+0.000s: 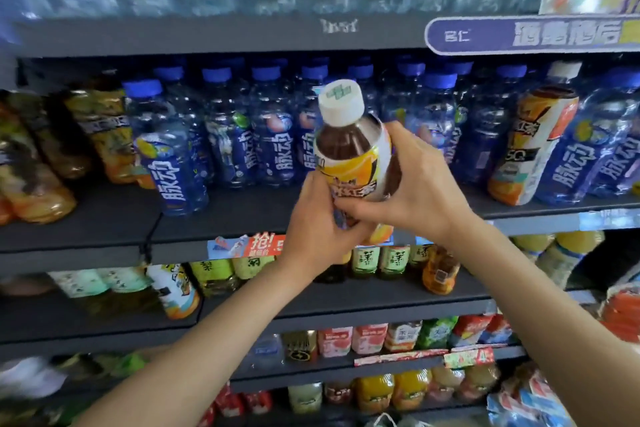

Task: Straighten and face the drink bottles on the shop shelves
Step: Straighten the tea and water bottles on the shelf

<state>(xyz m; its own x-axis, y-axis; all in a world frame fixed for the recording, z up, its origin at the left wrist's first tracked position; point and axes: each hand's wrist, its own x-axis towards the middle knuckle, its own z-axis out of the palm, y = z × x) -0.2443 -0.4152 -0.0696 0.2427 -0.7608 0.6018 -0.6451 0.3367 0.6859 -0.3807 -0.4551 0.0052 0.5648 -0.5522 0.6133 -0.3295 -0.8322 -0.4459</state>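
Both hands hold an iced tea bottle (white cap, dark tea, orange-yellow label) in the air before the middle shelf: the left hand grips its lower body, while the right hand curls round its side. It looks lifted out for facing, and next needs turning label-forward and setting down upright. Bare shelf lies ahead, in front of the blue-capped drink bottles, just behind the shelf's front edge.

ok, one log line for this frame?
step: facing | held: iced tea bottle, off shelf | left hand: grips base | right hand: grips body
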